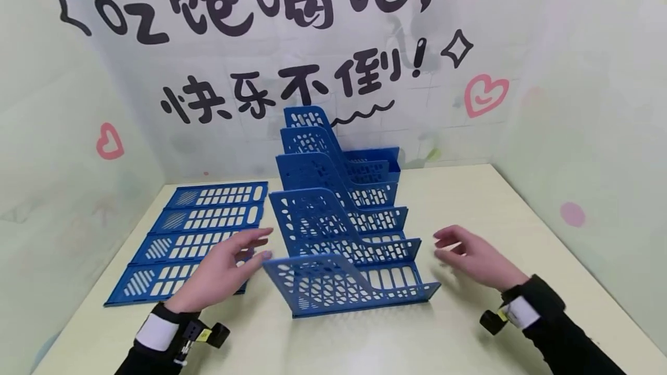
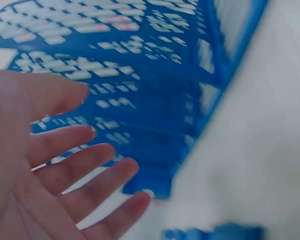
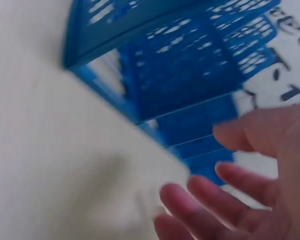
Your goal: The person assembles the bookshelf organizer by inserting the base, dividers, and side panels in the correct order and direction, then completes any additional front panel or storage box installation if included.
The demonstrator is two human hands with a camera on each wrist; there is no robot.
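A blue plastic file rack point(image 1: 302, 168) stands upright on the table, its perforated dividers stepping up and back from a low-cut front divider point(image 1: 333, 266). My left hand point(image 1: 224, 268) hovers at the rack's left front corner, thumb near the front divider's upper edge and fingers loosely bent. On the opposite side, my right hand point(image 1: 479, 256) is held a short gap away from the dividers' low ends, its fingers also relaxed. Both wrist views show spread, empty fingers beside the blue dividers point(image 2: 160, 95), and the right palm point(image 3: 295, 165) faces the rack.
Flat blue lattice panels point(image 1: 189, 211) lie in a row on the table's left, partly behind my left forearm. A blue box-shaped end point(image 1: 394, 161) shows at the rack's back right. Printed white sheeting point(image 1: 354, 126) encloses the pale tabletop point(image 1: 469, 201) at the back and sides.
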